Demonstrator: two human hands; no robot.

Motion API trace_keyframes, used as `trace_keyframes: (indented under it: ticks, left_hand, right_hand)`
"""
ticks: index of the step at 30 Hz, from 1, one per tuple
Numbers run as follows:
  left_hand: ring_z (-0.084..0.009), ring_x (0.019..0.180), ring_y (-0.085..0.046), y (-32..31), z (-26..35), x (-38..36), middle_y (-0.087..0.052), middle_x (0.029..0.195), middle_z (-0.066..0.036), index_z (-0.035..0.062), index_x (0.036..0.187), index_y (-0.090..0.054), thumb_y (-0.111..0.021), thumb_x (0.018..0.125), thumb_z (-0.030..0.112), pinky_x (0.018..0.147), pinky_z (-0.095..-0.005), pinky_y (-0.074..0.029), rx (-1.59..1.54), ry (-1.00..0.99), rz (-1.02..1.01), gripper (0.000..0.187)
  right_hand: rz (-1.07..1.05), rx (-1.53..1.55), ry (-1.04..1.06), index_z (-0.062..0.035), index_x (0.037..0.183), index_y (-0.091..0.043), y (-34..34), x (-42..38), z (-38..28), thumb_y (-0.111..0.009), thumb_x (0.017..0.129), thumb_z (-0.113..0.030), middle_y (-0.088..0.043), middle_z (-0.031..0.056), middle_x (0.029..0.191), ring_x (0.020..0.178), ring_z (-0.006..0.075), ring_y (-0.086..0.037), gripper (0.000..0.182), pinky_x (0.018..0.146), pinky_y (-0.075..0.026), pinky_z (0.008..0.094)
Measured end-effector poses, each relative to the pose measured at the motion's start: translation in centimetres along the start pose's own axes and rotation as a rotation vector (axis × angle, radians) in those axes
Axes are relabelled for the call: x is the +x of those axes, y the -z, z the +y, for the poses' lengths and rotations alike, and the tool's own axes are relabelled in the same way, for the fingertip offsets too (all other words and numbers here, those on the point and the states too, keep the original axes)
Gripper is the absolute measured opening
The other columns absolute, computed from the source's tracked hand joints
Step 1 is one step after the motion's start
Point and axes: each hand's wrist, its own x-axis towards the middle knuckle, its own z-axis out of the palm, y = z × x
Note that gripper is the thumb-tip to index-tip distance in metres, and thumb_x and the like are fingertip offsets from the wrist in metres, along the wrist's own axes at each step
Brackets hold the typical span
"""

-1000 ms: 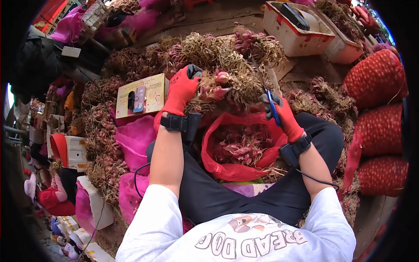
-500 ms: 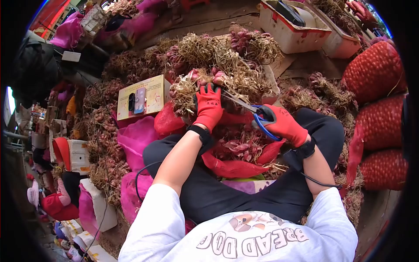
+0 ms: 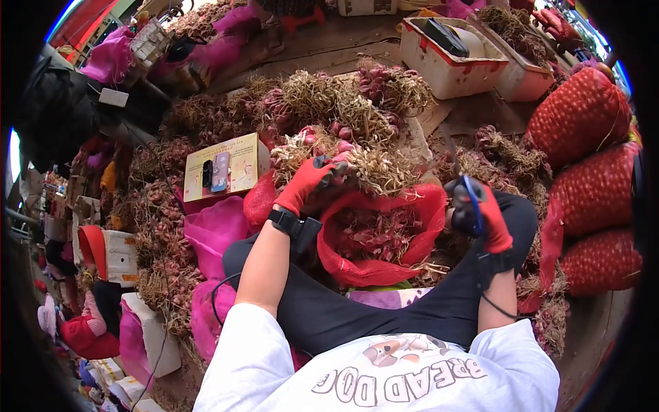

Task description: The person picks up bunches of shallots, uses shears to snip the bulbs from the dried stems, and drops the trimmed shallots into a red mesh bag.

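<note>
Scissors (image 3: 473, 202), gripped by the right hand (image 3: 491, 216), moved off the bulbs (image 3: 344, 146); left hand's (image 3: 309, 182) grip is unclear.

Soft daylight; fisheye bending toward black, rounded edges.

Reaches forward with the left forearm (image 3: 264, 266) angled inward, curling the gloved left hand (image 3: 312, 180) at its end. Bends the right elbow, points the right forearm (image 3: 498, 299) forward, and holds the gloved right hand (image 3: 490, 211) clenched, apart from the left.
</note>
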Motion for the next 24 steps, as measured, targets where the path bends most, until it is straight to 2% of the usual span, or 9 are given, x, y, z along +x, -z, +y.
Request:
trace_keyframes:
  ticks: [4, 8, 10, 13, 16, 17, 20, 22, 24]
  left_hand:
    - [-0.0197, 0.089, -0.061, -2.1, 0.8, -0.6, -0.064, 0.101, -0.006, 0.0124, 0.117, -0.061, -0.070, 0.078, 0.010, 0.079, -0.0295, -0.049, 0.094, -0.193, -0.109, 0.041]
    - [-0.0153, 0.084, -0.060, -4.0, 3.8, -1.0, -0.062, 0.098, -0.003, 0.0102, 0.115, -0.059, -0.064, 0.086, 0.015, 0.074, -0.0279, -0.049, -0.257, -0.259, -0.094, 0.030]
    - [-0.0091, 0.078, -0.061, -3.7, 4.9, -0.4, -0.062, 0.095, 0.002, 0.0076, 0.114, -0.060, -0.065, 0.089, 0.021, 0.063, -0.0256, -0.050, -0.771, -0.090, -0.041, 0.030]
    - [-0.0083, 0.076, -0.060, -0.5, 4.9, 1.0, -0.062, 0.096, 0.002, 0.0089, 0.115, -0.061, -0.067, 0.087, 0.022, 0.064, -0.0248, -0.049, -0.562, -0.132, 0.258, 0.031]
    - [-0.0080, 0.071, -0.059, 2.5, 1.2, 3.8, -0.064, 0.092, -0.001, 0.0092, 0.112, -0.061, -0.067, 0.087, 0.022, 0.063, -0.0243, -0.048, -0.265, -0.206, 0.409, 0.029]
    - [-0.0079, 0.069, -0.058, 3.1, 1.3, 3.5, -0.064, 0.091, -0.002, 0.0093, 0.112, -0.061, -0.067, 0.087, 0.022, 0.062, -0.0242, -0.048, -0.186, -0.206, 0.436, 0.028]
    - [-0.0114, 0.067, -0.054, 5.0, 0.4, 3.7, -0.059, 0.079, 0.003, 0.0050, 0.117, -0.061, -0.065, 0.087, 0.019, 0.062, -0.0257, -0.048, -0.758, -0.007, 0.127, 0.033]
    - [-0.0095, 0.062, -0.052, 5.2, -0.5, 2.6, -0.054, 0.072, 0.003, 0.0048, 0.119, -0.060, -0.063, 0.090, 0.036, 0.054, -0.0235, -0.043, -0.301, -0.305, 0.114, 0.043]
    - [-0.0084, 0.062, -0.051, 4.1, 5.7, -1.3, -0.053, 0.071, 0.003, 0.0037, 0.119, -0.059, -0.061, 0.090, 0.045, 0.053, -0.0218, -0.041, -0.577, 0.051, 0.125, 0.050]
  right_hand:
    - [-0.127, 0.113, -0.134, 0.0020, 0.118, -0.053, -7.8, 1.3, 9.1, -0.067, 0.084, -0.017, -0.063, 0.0066, 0.095, 0.079, 0.0114, -0.060, 0.041, 0.070, -0.051, 0.0266]
    - [0.091, 0.133, 0.220, -0.0017, 0.117, -0.055, -8.0, 9.4, 10.3, -0.069, 0.083, -0.015, -0.064, 0.0054, 0.103, 0.087, 0.0117, -0.060, 0.039, 0.080, -0.049, 0.0266]
    - [0.250, 0.014, 0.381, -0.0029, 0.115, -0.055, -7.7, 13.9, 7.9, -0.070, 0.083, -0.014, -0.064, 0.0035, 0.102, 0.089, 0.0120, -0.059, 0.038, 0.083, -0.048, 0.0264]
    - [0.219, -0.164, 0.549, -0.0045, 0.113, -0.055, -8.9, 19.5, 4.2, -0.071, 0.083, -0.013, -0.063, 0.0026, 0.101, 0.089, 0.0126, -0.059, 0.035, 0.083, -0.048, 0.0278]
    - [0.161, -0.168, 0.437, -0.0050, 0.108, -0.056, -8.6, 25.6, 7.2, -0.071, 0.083, -0.013, -0.064, 0.0026, 0.098, 0.089, 0.0128, -0.059, 0.030, 0.082, -0.047, 0.0267]
    - [0.267, -0.465, 0.454, -0.0056, 0.106, -0.057, -8.4, 26.3, 7.2, -0.071, 0.083, -0.013, -0.064, 0.0035, 0.096, 0.088, 0.0120, -0.059, 0.028, 0.081, -0.048, 0.0255]
    - [0.106, -0.269, 0.452, -0.0054, 0.105, -0.057, -7.9, 25.0, 5.1, -0.070, 0.083, -0.016, -0.065, 0.0031, 0.095, 0.083, 0.0105, -0.059, 0.028, 0.074, -0.049, 0.0245]
    - [0.120, -0.114, 0.274, -0.0056, 0.107, -0.057, -8.5, 20.9, 3.5, -0.068, 0.084, -0.018, -0.062, -0.0006, 0.090, 0.072, 0.0068, -0.056, 0.028, 0.061, -0.048, 0.0223]
    - [0.152, -0.036, 0.217, -0.0066, 0.106, -0.058, -9.0, 17.1, 4.0, -0.067, 0.084, -0.019, -0.060, -0.0016, 0.087, 0.067, 0.0053, -0.053, 0.027, 0.056, -0.046, 0.0210]
